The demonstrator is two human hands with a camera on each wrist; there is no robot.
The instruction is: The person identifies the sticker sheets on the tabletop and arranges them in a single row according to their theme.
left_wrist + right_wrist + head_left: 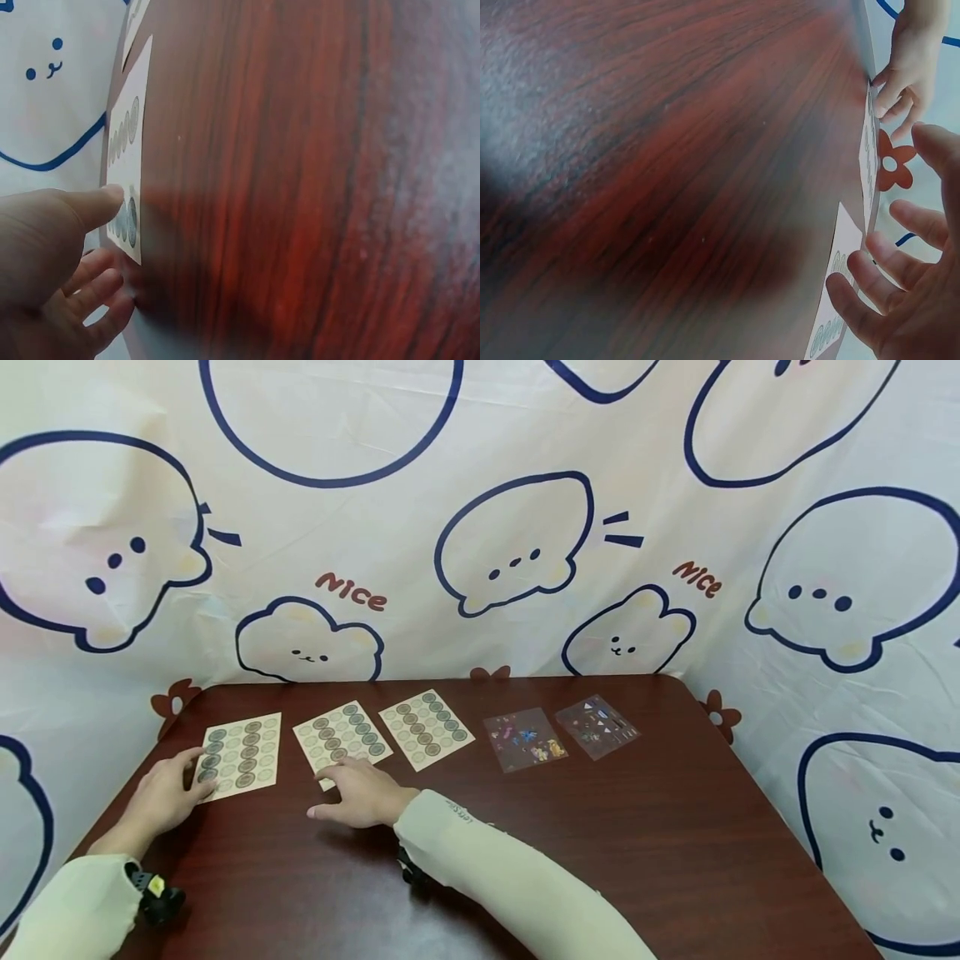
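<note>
From the head view, I see the left hand [159, 797] touching the left sheet [238, 756], near ten o'clock on the bench [712, 827]. The right hand [363, 793] is over the middle sheet [343, 731], nearer eleven. Left wrist view: the thumb [109, 196] lies on the sheet, fingers [101, 289] loose; pushing hard could bend it. Right wrist view: those fingers [874, 274] are spread, holding nothing; a quick swipe could knock the sheets crooked.
</note>
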